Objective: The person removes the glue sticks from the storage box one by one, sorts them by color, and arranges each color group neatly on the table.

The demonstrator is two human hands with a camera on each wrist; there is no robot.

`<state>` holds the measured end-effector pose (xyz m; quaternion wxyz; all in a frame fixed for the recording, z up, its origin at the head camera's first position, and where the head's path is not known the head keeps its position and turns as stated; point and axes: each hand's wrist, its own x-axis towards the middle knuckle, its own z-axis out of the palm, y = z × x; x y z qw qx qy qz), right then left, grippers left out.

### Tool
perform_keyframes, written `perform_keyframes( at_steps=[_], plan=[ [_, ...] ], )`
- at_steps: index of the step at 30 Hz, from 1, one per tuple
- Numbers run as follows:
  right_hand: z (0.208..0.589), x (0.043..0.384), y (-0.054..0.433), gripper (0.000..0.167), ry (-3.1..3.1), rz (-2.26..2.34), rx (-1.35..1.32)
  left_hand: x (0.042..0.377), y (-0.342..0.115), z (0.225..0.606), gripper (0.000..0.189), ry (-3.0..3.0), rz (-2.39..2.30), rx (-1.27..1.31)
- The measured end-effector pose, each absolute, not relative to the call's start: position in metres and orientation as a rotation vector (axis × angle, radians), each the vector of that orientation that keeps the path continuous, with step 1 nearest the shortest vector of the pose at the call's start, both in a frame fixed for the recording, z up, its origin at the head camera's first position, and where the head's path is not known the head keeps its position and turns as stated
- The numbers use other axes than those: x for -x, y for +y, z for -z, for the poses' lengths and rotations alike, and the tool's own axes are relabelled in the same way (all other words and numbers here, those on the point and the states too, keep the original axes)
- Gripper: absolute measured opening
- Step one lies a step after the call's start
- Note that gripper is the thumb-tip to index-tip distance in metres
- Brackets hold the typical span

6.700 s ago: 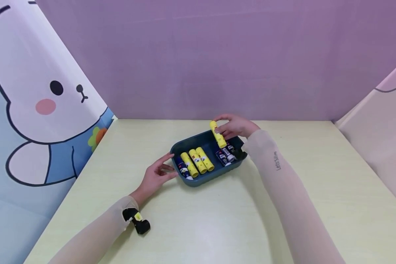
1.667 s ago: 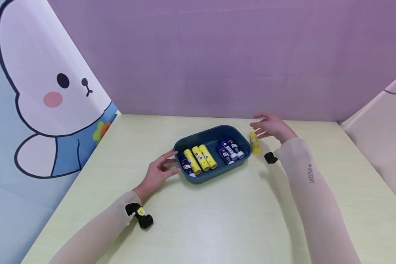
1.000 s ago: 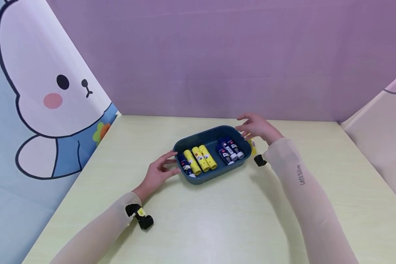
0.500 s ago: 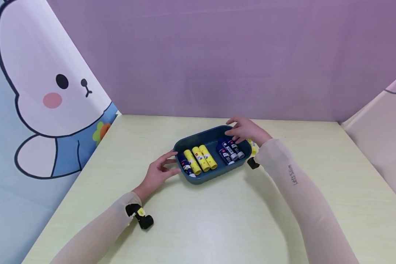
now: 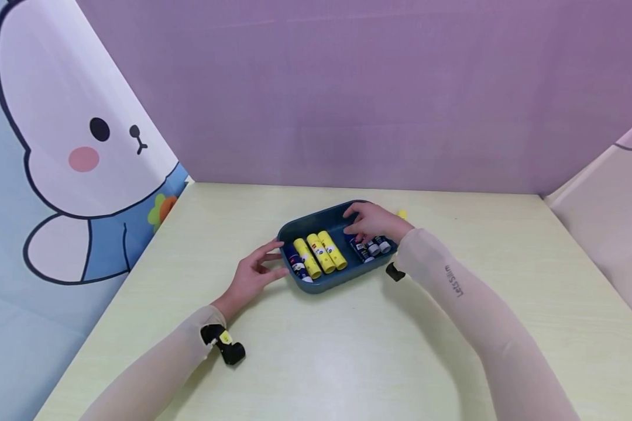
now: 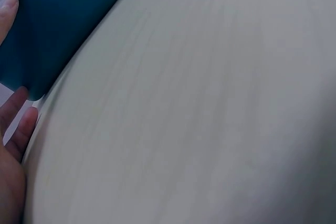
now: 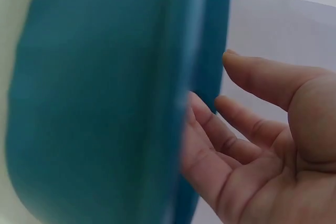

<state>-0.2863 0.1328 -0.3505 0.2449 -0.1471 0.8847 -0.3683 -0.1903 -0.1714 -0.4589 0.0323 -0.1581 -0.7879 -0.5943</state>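
Observation:
A dark teal plastic basket (image 5: 316,287) sits on the table with glue sticks lying in it. Three yellow glue sticks (image 5: 319,254) lie side by side left of its middle, next to a dark blue one (image 5: 298,264). At the right end are three dark blue glue sticks (image 5: 361,251), partly covered by my right hand (image 5: 375,223). That hand reaches down into the basket, fingertips right over the blue sticks; in the right wrist view, nothing shows between thumb and fingers. My left hand (image 5: 248,282) touches the basket's left end with extended fingers, thumb towards the front.
A yellow glue stick (image 5: 402,214) lies on the table beyond the basket's right end, mostly hidden by my right hand. Small black cameras (image 5: 230,353) hang at both wrists. A purple backdrop (image 5: 347,99) stands behind the table, a cartoon-printed panel (image 5: 58,193) at left.
My right hand moved a yellow glue stick out of the basket to the table at its right, let go, then came back left and down over the blue sticks. The left hand stays at the basket.

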Motion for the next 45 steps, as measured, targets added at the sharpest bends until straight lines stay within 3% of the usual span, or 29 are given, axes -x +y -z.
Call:
perform_keyframes(
  at_steps=[17,29,38,45],
  plan=[
    [0.369,0.286,0.113,0.054,2.230,0.962,0.380,0.191,-0.170,0.460,0.057,-2.415,1.816,0.495],
    [0.378,0.280,0.096,0.066,2.304,0.890,0.366,0.193,-0.167,0.459,0.057,-2.405,1.840,0.484],
    [0.377,0.281,0.096,0.067,2.279,0.901,0.338,0.178,-0.159,0.432,0.057,-2.444,1.836,0.469],
    [0.375,0.281,0.098,0.067,2.183,0.968,0.286,0.189,-0.165,0.451,0.058,-2.448,1.829,0.450]
  ],
)
